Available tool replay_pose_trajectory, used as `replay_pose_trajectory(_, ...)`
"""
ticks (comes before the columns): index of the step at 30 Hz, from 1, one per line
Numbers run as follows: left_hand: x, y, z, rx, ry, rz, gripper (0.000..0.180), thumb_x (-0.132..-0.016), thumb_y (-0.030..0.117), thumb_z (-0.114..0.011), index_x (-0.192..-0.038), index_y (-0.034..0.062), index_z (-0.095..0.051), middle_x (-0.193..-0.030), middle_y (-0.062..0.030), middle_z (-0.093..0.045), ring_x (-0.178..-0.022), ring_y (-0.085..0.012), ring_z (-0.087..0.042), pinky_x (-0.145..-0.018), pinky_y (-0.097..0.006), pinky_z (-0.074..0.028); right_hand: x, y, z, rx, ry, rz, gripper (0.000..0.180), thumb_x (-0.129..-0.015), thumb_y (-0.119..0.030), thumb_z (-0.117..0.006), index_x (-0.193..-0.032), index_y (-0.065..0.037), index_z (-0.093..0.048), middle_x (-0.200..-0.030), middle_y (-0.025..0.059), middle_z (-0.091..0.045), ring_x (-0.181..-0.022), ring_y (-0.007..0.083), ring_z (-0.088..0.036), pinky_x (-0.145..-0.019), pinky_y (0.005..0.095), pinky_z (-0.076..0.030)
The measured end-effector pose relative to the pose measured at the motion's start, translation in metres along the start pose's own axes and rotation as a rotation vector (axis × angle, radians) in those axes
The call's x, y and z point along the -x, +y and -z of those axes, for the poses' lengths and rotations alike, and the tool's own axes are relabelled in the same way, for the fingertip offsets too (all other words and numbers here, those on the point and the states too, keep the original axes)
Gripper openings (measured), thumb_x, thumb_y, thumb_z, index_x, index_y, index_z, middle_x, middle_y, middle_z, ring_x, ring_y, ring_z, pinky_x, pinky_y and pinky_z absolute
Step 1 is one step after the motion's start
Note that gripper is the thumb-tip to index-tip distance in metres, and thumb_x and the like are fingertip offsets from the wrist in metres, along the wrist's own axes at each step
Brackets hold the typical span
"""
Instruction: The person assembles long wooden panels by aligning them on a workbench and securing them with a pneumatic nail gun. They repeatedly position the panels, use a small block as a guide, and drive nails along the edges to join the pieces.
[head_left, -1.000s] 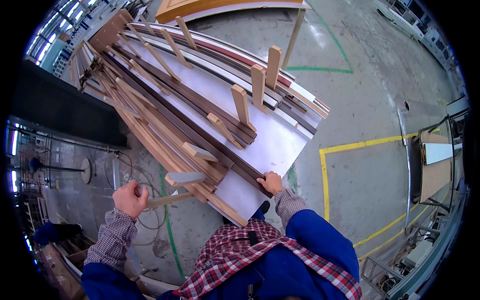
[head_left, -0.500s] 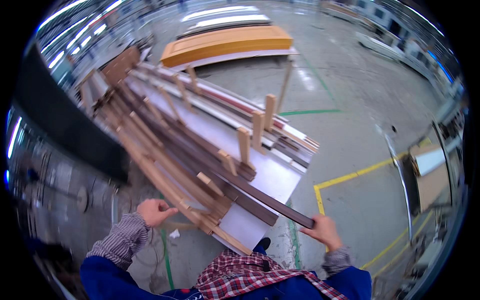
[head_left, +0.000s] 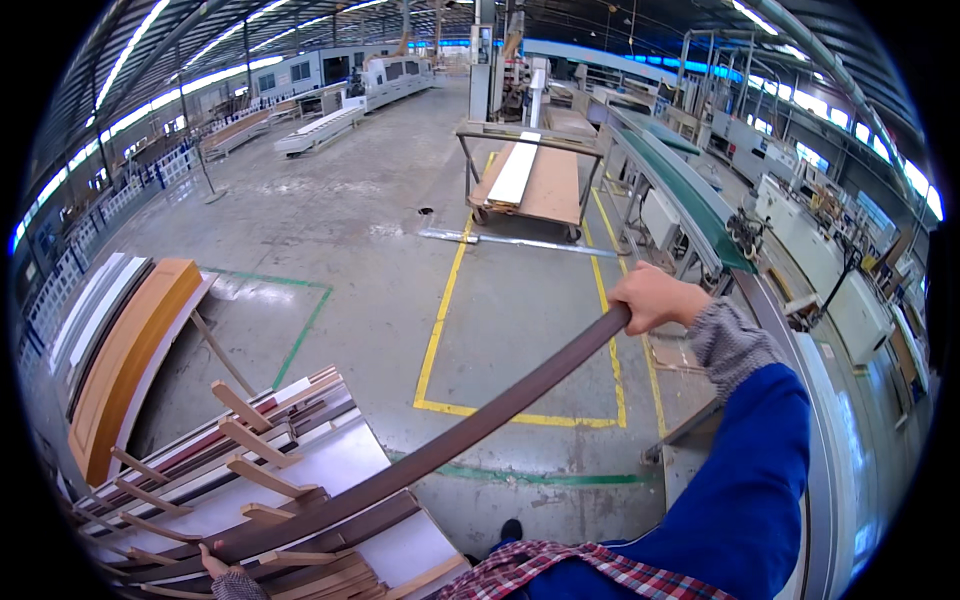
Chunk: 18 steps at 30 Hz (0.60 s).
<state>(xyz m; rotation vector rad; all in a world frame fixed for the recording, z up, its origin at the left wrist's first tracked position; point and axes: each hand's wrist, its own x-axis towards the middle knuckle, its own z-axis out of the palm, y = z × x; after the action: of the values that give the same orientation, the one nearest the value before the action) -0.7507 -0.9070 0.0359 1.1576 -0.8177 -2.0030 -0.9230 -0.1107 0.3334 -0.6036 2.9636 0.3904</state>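
A long dark brown wooden strip point(head_left: 480, 425) slants from the lower left up to the right. My right hand point(head_left: 655, 297) is closed around its far end, held out over the floor. At the lower left my left hand point(head_left: 214, 562) is at the strip's near edge, its fingers against it and partly hidden. Under the strip's left part is a rack with a white board point(head_left: 345, 450), stacked with strips of several colours. Upright wooden pegs point(head_left: 262, 475) divide the stacks. Lighter brown strips point(head_left: 335, 580) lie on the near side.
Orange-brown panels point(head_left: 125, 370) are stacked at the left. Ahead stands a flat cart point(head_left: 550, 185) carrying a white board. A green-belted conveyor point(head_left: 690, 200) runs along the right, with machines beyond. Yellow lines point(head_left: 440, 340) mark the floor.
My view has swung to the right. My right hand has drawn the strip's end outward from the rack. My left hand, earlier apart from this strip, is now at it.
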Motion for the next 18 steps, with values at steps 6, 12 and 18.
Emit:
replay_pose_trajectory(6, 0.101, -0.002, -0.045, -0.001, -0.294, 0.134, 0.031, -0.088, 0.035, -0.053, -0.086, 0.0037, -0.053, -0.081, -0.0087, -0.058, -0.08, -0.0201, -0.057, -0.077, -0.035, -0.048, 0.051, 0.051, -0.135, 0.201, 0.004, -0.299, 0.043, -0.057, -0.022, -0.07, -0.096, -0.012, -0.053, -0.089, 0.0068, -0.057, -0.091, 0.0245, -0.054, -0.078, 0.04, -0.037)
replay_pose_trajectory(12, 0.305, 0.001, -0.071, -0.377, -0.571, -0.011, 0.053, -0.088, 0.043, -0.048, -0.112, -0.0045, -0.052, -0.108, -0.0195, -0.056, -0.09, -0.0263, -0.056, -0.079, -0.038, -0.044, 0.181, 0.082, -0.203, 0.185, -0.165, -0.553, 0.04, -0.064, -0.021, -0.07, -0.1, -0.011, -0.054, -0.097, 0.0071, -0.057, -0.099, 0.0214, -0.053, -0.082, 0.0395, -0.038)
replay_pose_trajectory(18, 0.389, -0.033, -0.084, -0.308, -0.608, -0.395, 0.037, -0.091, 0.029, -0.047, -0.11, -0.0023, -0.054, -0.089, -0.0129, -0.059, -0.068, -0.0225, -0.055, -0.062, -0.033, -0.046, 0.301, 0.06, -0.254, 0.159, -0.192, -0.57, 0.019, -0.06, -0.023, -0.071, -0.072, -0.012, -0.063, -0.087, 0.0051, -0.062, -0.094, 0.021, -0.056, -0.088, 0.0368, -0.038)
